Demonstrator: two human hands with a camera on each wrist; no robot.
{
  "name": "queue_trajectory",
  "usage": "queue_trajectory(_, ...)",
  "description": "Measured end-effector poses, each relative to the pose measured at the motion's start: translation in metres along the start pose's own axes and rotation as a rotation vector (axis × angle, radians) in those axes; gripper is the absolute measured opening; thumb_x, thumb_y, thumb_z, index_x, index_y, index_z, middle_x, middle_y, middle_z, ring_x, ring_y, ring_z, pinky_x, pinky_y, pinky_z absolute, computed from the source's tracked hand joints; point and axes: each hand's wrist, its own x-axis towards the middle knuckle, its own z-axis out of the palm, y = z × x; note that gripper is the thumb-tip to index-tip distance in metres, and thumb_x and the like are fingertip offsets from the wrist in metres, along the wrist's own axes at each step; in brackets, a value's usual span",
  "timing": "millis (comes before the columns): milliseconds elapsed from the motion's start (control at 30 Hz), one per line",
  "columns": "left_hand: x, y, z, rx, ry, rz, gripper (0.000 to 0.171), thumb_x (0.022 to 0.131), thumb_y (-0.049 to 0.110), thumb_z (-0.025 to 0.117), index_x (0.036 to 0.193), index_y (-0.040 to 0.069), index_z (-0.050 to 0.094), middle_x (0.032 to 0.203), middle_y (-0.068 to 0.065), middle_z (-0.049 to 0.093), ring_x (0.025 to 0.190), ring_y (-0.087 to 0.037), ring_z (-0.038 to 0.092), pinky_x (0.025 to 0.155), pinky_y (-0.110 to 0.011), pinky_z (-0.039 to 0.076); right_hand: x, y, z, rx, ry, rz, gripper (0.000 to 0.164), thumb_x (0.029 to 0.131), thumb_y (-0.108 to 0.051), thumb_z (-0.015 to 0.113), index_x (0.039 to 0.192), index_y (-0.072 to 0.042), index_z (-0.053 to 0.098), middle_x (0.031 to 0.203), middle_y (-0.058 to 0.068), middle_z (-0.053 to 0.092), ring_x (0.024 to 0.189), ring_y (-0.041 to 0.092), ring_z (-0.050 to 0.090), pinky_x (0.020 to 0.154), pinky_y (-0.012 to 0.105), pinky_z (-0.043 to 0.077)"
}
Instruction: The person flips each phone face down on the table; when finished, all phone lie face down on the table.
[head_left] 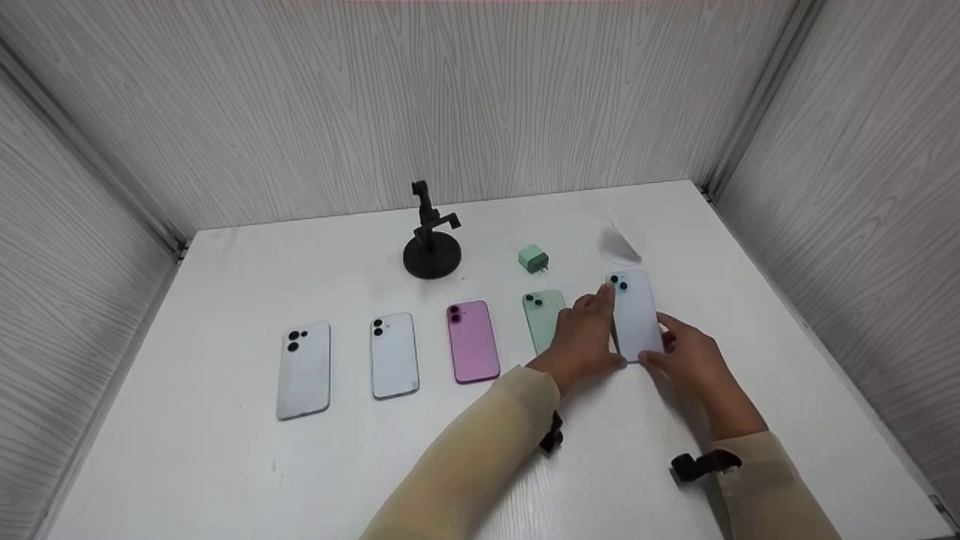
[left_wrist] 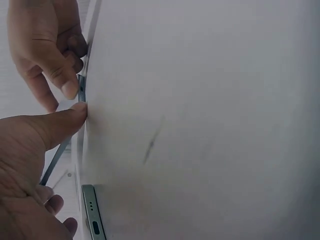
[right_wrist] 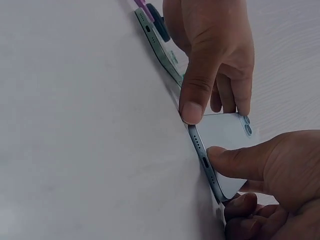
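At the right of a row of phones, a pale blue smartphone (head_left: 637, 319) lies back side up between both hands, its twin cameras at the top left. My left hand (head_left: 583, 334) grips its left side, fingers by the cameras and thumb at the bottom left corner. My right hand (head_left: 690, 360) pinches the lower right part. In the right wrist view the right thumb (right_wrist: 240, 162) presses on the back near the charging port, with the other fingers curled at the side edge. A green smartphone (head_left: 541, 315) lies just left, partly hidden by the left hand.
Further left lie a pink phone (head_left: 474, 341), a white phone (head_left: 394, 356) and a silver-grey phone (head_left: 304, 371). Behind them stand a black phone stand (head_left: 432, 255) and a green charger plug (head_left: 533, 259). A thin clear sheet (head_left: 621, 246) with a curled corner lies behind the pale blue phone.
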Motion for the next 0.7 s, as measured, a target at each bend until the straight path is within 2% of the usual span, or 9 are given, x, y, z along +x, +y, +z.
queue_trajectory(433, 0.0016, 0.0015, 0.0027, 0.059, -0.016, -0.042, 0.111, 0.088, 0.057, 0.089, 0.173, 0.016, 0.031, 0.172, 0.004, 0.046, 0.155, -0.019, 0.045, 0.124, -0.038, 0.04, 0.0036, 0.0027, -0.0027, -0.044, -0.033, -0.025, 0.074, 0.103, -0.019, 0.076, 0.164, 0.004, 0.042, 0.138, 0.034, 0.065, 0.121, 0.045, 0.065, 0.106, 0.061, 0.053)
queue_trajectory(700, 0.0, 0.002, 0.0027, 0.017, -0.04, -0.065, 0.096, 0.091, 0.055, 0.087, 0.169, 0.019, 0.043, 0.161, 0.004, 0.059, 0.143, -0.018, 0.052, 0.12, -0.035, 0.044, 0.0036, 0.0029, -0.0015, -0.055, -0.031, -0.032, 0.069, 0.105, -0.019, 0.074, 0.162, 0.007, 0.044, 0.137, 0.034, 0.064, 0.121, 0.044, 0.064, 0.105, 0.059, 0.053)
